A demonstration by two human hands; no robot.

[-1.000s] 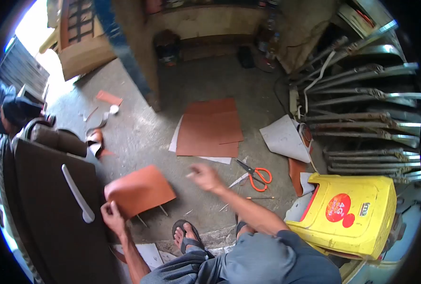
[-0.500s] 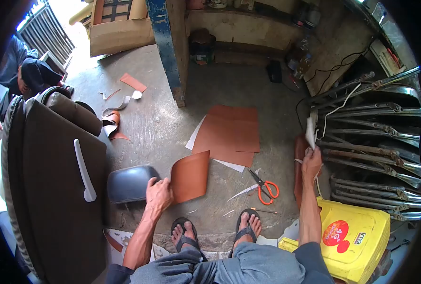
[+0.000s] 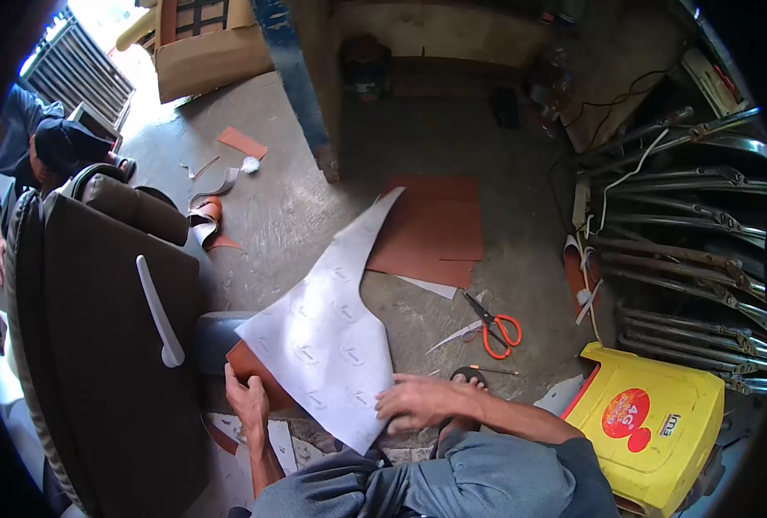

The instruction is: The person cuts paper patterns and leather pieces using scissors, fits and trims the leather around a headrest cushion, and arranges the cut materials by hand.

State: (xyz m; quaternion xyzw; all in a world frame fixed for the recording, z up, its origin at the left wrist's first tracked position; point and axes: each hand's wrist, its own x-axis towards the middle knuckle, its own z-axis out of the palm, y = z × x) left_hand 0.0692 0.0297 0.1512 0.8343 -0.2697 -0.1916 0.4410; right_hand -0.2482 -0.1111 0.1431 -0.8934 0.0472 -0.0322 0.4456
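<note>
Pinching the brown piece [image 3: 268, 377] well left of the scissors [image 3: 492, 330], the left hand [image 3: 249, 402] steadies its edge; the right hand's [image 3: 419, 401] fingers curl at the overlapping white sheet [image 3: 331, 328], nearer the scissors, grip unclear. Even tension should prevent creases.

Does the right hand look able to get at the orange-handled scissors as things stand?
Probably yes: the scissors lie uncovered on the floor nearby, though the right hand must first leave the white sheet.

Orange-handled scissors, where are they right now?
In the head view, the scissors lie on the floor right of centre, below and right of the brown sheets, beyond the right hand.
</note>
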